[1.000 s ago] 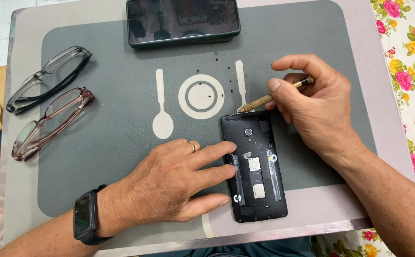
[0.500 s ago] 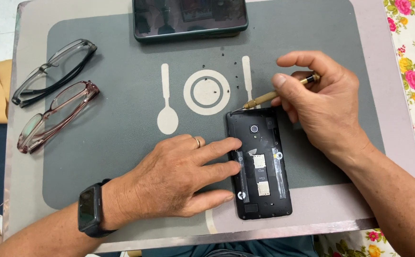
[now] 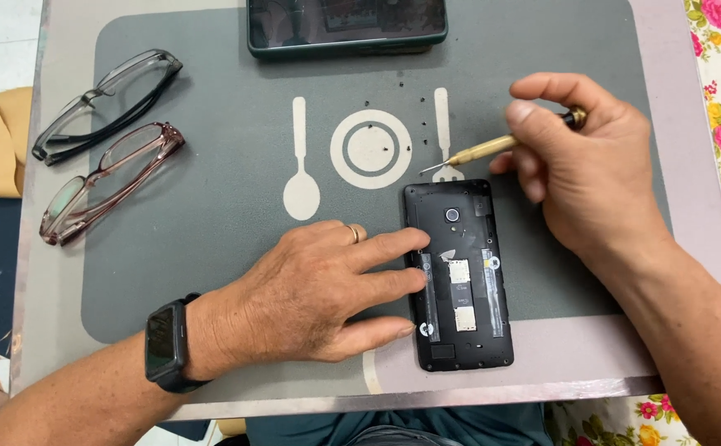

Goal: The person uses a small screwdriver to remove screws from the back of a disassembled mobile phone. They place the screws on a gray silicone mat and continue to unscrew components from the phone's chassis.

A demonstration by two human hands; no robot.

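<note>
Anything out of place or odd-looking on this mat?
Small dark screws lie loose on the grey mat, scattered around its printed plate ring, where they might roll. The phone has its back cover off, insides bare; left hand steadies it, right hand holds a screwdriver. Nothing looks damaged.

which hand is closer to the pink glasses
Left. The left hand lies on the mat to the right of the pink glasses, fingers on the open phone. The right hand is farther right, holding a screwdriver.
</note>
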